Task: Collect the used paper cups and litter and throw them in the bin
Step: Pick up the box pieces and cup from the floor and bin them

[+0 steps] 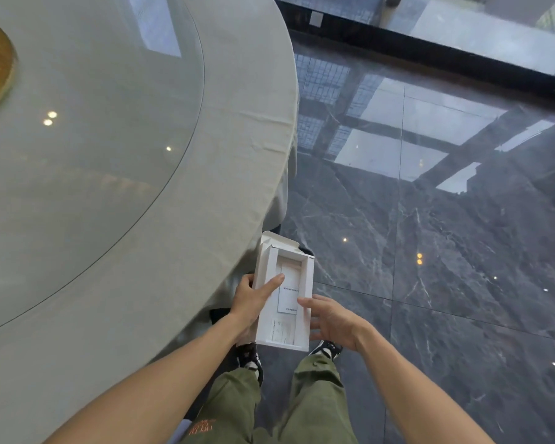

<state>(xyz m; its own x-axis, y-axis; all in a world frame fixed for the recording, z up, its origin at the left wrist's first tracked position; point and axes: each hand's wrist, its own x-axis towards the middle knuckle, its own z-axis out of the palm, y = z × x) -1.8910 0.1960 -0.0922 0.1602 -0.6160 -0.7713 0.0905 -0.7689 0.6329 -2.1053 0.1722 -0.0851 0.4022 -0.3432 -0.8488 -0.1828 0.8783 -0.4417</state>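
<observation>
Both hands meet at lower centre: the left hand (250, 302) grips an empty white box (284, 299), while the right hand (329, 318) steadies its edge with loosely spread fingers. Litter is collected and off the tabletop (180, 219); no bin shows, so the next move calls for finding one.

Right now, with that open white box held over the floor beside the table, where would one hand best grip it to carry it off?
Across the long side walls of the white box, near its middle, coming from underneath as the left hand does. The box is long, narrow and open-topped with loose paper inside; a cradling grip probably keeps it level. The right hand only touches its right edge.
</observation>
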